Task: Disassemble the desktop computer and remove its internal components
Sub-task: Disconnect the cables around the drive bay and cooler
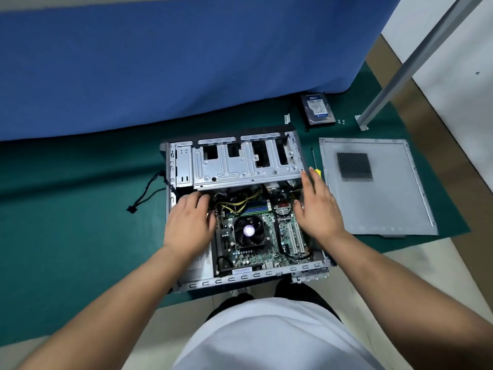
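Here the open computer case (240,209) lies on its side on a green floor mat (80,209). Both forearms reach in: left hand (188,222) has fingers curled among the cables (240,201), its hold unclear; right hand (317,206) hovers flat, fingers straight. The hard drive (317,108) label is unreadable.

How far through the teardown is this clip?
Early-middle. Done: side panel off, hard drive out on the mat. In hand: left hand reaches among the cables, right hand open at the case edge. Left: motherboard, CPU fan, drive cage.
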A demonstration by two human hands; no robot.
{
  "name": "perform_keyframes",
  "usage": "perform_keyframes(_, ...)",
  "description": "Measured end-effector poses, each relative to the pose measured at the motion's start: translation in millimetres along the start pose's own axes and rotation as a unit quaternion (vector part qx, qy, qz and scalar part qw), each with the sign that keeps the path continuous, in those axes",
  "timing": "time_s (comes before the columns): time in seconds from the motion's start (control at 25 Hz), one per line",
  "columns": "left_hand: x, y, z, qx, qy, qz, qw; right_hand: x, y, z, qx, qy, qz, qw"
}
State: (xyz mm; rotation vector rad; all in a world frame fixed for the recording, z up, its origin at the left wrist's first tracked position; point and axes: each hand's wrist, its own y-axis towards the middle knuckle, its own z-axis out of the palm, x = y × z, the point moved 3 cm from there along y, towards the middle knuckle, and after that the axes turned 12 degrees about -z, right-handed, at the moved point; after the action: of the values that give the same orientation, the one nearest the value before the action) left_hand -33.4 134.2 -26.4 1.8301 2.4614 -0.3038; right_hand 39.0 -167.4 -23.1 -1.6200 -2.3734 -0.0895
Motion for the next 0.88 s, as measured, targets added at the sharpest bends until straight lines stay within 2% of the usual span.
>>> perform_keyframes(0.16,-17.6,9.5,6.4,0.052,0.120,-0.022,0.991,6.2,-1.5,-5.8,-0.026,-0.039,-0.010,0.999)
perform_keyframes(0.24,-25.7,12.9,9.6,0.057,0.120,-0.034,0.991,13.4,-5.0,-11.2,-0.065,-0.098,-0.076,0.990)
perform_keyframes(0.28,-29.3,12.6,11.8,0.051,0.113,-0.032,0.992,19.2,-7.8,-9.4,-0.056,-0.135,-0.123,0.982)
perform_keyframes(0.36,-32.3,8.9,14.0,0.015,0.093,-0.012,0.996,34.1,-11.0,1.0,0.040,-0.184,-0.196,0.962)
perform_keyframes(0.44,-30.5,7.2,14.6,-0.032,0.060,0.011,0.998,46.2,-1.0,14.4,0.141,-0.192,-0.171,0.956)
perform_keyframes(0.52,-28.3,7.0,14.0,-0.060,0.026,0.032,0.997,55.4,20.4,24.3,0.190,-0.150,-0.132,0.961)
perform_keyframes(0.6,-26.7,6.9,12.2,-0.071,-0.001,0.056,0.996,63.3,42.4,30.6,0.222,-0.103,-0.138,0.960)
perform_keyframes(0.72,-15.9,9.3,6.8,-0.080,0.003,0.096,0.992,59.3,60.8,40.2,0.253,-0.117,-0.158,0.947)
perform_keyframes(0.88,7.8,14.0,-3.8,-0.095,0.041,0.066,0.992,45.4,55.4,59.2,0.253,-0.135,-0.161,0.945)
